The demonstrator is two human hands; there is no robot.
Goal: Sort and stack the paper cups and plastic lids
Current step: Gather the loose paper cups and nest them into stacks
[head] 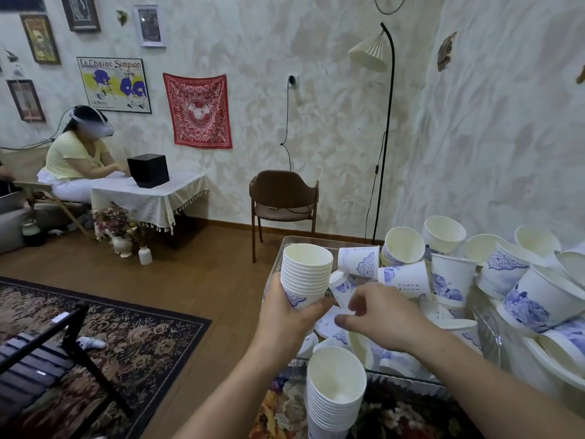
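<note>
- Paper cups (405,274), white with blue print, are piled every which way in a clear bin (286,245) on the desk, most on their sides or tilted, some with the open mouth up.
- One nested stack of cups (305,274) is held upright over the bin's near-left corner. The left hand (289,315) has its grip wrapped round the lower part of that stack, fingers curled on the printed bit.
- The right hand (376,315) is just beside it, down among the loose cups, fingers bent and thumb out. Looks like it's touching a cup lying there, but I can't tell whether the grip actually has hold of anything.
- A second nested stack (335,391) stands on the patterned cloth in front of the bin, leaning a little, nobody touching it.
- More big cups spill over at the far right edge (538,299).
- Further out: a brown chair (283,198) and a floor lamp (368,52) against the wall, a red cloth (198,110) hung up, a dark floral rug (133,337) on the wooden floor.
- Far left, another person (76,156) wearing a headset sits at a small covered table with a black box (148,170) on it.
</note>
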